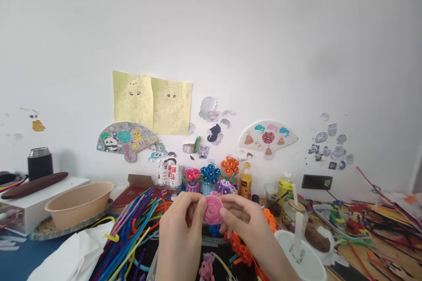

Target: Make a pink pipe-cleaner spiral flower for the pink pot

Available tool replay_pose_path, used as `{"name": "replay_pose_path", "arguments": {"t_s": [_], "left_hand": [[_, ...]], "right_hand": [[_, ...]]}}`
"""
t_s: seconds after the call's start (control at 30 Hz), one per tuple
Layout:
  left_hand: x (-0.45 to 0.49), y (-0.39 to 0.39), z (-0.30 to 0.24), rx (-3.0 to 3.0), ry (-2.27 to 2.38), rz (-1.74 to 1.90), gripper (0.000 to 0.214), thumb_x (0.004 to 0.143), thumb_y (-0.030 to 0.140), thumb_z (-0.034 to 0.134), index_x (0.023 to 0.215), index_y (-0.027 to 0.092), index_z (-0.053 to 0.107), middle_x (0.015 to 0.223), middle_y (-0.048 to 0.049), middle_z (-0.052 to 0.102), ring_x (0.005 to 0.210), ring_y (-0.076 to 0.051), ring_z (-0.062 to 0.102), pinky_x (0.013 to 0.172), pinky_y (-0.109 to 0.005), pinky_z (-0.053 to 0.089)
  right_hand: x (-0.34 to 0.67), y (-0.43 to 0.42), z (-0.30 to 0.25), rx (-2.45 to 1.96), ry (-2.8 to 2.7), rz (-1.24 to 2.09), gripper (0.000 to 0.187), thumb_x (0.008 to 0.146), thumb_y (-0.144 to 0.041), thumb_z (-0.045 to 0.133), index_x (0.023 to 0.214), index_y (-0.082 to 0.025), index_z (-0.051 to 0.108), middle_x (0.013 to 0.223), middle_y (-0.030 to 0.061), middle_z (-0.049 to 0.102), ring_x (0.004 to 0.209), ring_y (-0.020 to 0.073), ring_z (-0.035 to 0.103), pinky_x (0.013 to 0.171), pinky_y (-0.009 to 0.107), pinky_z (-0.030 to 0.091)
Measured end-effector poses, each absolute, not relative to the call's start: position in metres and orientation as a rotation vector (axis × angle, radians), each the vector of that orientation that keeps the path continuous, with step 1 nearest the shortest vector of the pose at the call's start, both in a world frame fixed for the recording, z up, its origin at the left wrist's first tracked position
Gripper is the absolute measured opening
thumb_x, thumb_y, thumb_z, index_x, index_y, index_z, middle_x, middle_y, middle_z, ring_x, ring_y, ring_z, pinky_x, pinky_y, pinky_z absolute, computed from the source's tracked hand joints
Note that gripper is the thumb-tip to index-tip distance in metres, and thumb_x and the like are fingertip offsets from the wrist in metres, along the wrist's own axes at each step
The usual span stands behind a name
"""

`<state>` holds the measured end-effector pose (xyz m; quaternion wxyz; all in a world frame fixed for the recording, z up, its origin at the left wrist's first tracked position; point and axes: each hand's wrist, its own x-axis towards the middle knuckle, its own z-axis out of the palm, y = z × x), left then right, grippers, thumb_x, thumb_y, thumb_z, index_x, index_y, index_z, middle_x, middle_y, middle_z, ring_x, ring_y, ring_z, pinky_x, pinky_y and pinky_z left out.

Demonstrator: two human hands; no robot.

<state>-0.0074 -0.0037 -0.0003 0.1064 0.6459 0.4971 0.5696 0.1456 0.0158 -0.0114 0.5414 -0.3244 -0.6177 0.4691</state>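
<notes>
A round pink spiral, coiled from what looks like fuzzy pipe cleaner (213,210), is upright in front of me. My left hand (181,224) pinches its left edge between thumb and fingers. On the opposite edge, the thumb and fingers of my right hand (246,224) are closed too. Part of its rim is hidden behind my fingertips. Below my hands lies a bumpy pink piece (207,267) on a dark surface. Orange looped pipe-cleaner work (242,248) shows beside my right wrist, partly covered by it.
Loose coloured pipe cleaners (132,224) spread at left, near a tan bowl (79,206) and white paper (72,254). Small blue flowers (210,174) and an orange drink bottle (245,178) stand behind my hands. A white round-based object (300,254), a glass jar (293,215) and a cluttered tray (321,215) occupy the right.
</notes>
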Motion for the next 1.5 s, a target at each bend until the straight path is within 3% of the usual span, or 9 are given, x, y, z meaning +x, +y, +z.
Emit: {"name": "replay_pose_path", "arguments": {"t_s": [0.13,0.37,0.67,0.97,1.17,1.5], "left_hand": [[-0.005,-0.003,0.003,2.011,1.400,1.624,0.029,0.091,0.038,0.045,0.075,0.021,0.062,0.062,0.0019,0.057,0.055,-0.014,0.050,0.053,-0.024,0.038],[-0.003,0.002,0.009,2.221,1.287,1.562,0.025,0.090,0.026,0.048,0.070,0.020,0.061,0.066,0.0019,0.057,0.057,-0.012,0.047,0.054,-0.023,0.034],[0.003,0.011,0.001,2.485,1.198,1.418,0.025,0.092,0.020,0.045,0.073,0.019,0.061,0.076,-0.0017,0.061,0.070,-0.016,0.055,0.064,-0.027,0.038],[0.001,0.024,-0.010,2.613,1.126,1.350,0.024,0.092,0.018,0.045,0.073,0.019,0.059,0.077,-0.0023,0.060,0.074,-0.017,0.057,0.066,-0.027,0.041],[0.000,0.029,-0.014,2.698,1.086,1.308,0.024,0.091,0.015,0.045,0.071,0.018,0.058,0.074,-0.0021,0.058,0.072,-0.017,0.055,0.063,-0.026,0.039],[-0.001,0.038,-0.022,2.628,1.070,1.298,0.025,0.091,0.015,0.046,0.075,0.017,0.064,0.078,-0.0037,0.061,0.074,-0.018,0.057,0.066,-0.027,0.041]], "right_hand": [[0.154,0.013,-0.007,-0.880,-1.512,0.942,0.031,0.078,-0.045,0.071,0.090,-0.017,0.073,0.072,0.0034,0.070,0.058,0.0159,0.060,0.047,0.023,0.046],[0.168,0.010,-0.002,-0.883,-1.511,0.831,0.027,0.080,-0.044,0.070,0.082,-0.017,0.074,0.080,0.0059,0.072,0.073,0.0213,0.065,0.067,0.031,0.054],[0.174,0.016,-0.008,-0.875,-1.629,0.749,0.027,0.072,-0.042,0.077,0.081,-0.017,0.077,0.078,0.0063,0.073,0.069,0.0215,0.066,0.063,0.033,0.056],[0.175,0.024,-0.013,-0.911,-1.743,0.623,0.018,0.074,-0.033,0.074,0.076,-0.015,0.077,0.072,0.0042,0.070,0.065,0.0174,0.061,0.060,0.028,0.049],[0.176,0.022,-0.014,-0.918,-1.733,0.804,0.024,0.070,-0.038,0.078,0.075,-0.015,0.075,0.064,0.0013,0.067,0.056,0.0149,0.057,0.052,0.025,0.048],[0.172,0.033,-0.021,-0.897,-1.757,0.733,0.031,0.068,-0.044,0.078,0.070,-0.014,0.073,0.064,0.0007,0.061,0.057,0.0137,0.053,0.052,0.025,0.043]]}}
